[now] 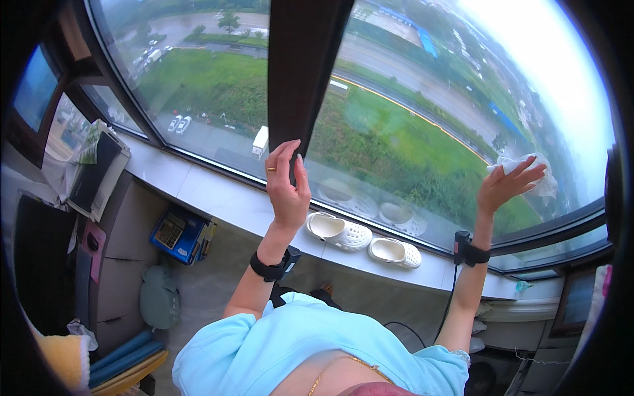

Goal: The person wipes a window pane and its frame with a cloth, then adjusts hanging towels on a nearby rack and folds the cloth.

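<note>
My right hand (pixel 510 184) is raised at the right pane of the window glass (pixel 396 148), fingers spread. Under its palm and fingers is a crumpled white cloth or tissue (pixel 544 183), which looks pressed to the pane. My left hand (pixel 287 185) is up in front of the dark window mullion (pixel 307 64), fingers loosely bent, thumb apart, with nothing in it. Whether its fingertips touch the mullion I cannot tell. Below the glass, a pair of white perforated clogs, one left (pixel 342 231) and one right (pixel 396 251), rests on the white windowsill (pixel 213 190).
A grey-and-black device (pixel 96 171) stands at the sill's left end. Below it are a blue box (pixel 179 235), a grey-green bag (pixel 158 297) and folded blue items (pixel 121 359). A black cable (pixel 448 307) hangs from my right wrist device. At right are dark cabinets (pixel 515 334).
</note>
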A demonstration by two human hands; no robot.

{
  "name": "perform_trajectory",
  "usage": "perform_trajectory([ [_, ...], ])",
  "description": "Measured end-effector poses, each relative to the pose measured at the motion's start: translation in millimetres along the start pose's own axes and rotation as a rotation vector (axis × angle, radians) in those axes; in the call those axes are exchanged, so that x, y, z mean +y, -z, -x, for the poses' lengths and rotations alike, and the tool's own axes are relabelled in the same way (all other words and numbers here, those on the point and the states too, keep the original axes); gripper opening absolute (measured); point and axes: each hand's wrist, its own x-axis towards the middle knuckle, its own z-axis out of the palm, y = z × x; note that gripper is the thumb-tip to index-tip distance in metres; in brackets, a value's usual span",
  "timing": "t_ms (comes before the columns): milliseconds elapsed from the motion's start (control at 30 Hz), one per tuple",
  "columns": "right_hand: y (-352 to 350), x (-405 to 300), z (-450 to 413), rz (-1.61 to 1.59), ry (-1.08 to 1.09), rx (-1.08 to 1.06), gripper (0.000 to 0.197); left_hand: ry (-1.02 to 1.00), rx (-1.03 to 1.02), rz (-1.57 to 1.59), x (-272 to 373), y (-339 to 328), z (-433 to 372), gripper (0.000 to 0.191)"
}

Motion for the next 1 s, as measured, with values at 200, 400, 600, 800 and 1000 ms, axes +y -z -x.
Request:
perform_trajectory([
  [200, -16, -69, -13, -0.003, 0.051, 0.043, 0.069, 0.041, -0.024, -0.002, -22, 22, -12, 0.028],
  [400, -31, -142, -24, -0.011, 0.111, 0.049, 0.06, 0.041, 0.001, -0.008, -39, 41, -19, 0.028],
  [600, -44, -202, -29, -0.052, 0.148, 0.002, 0.059, 0.027, 0.021, -0.038, -41, 50, -20, 0.028],
  [800, -41, -265, -19, -0.102, 0.253, -0.259, 0.059, -0.005, -0.002, -0.098, -28, 46, -12, 0.025],
  [1000, -38, -258, -1, -0.019, 0.469, -0.259, 0.061, -0.007, -0.036, -0.078, -9, 24, 4, 0.026],
])
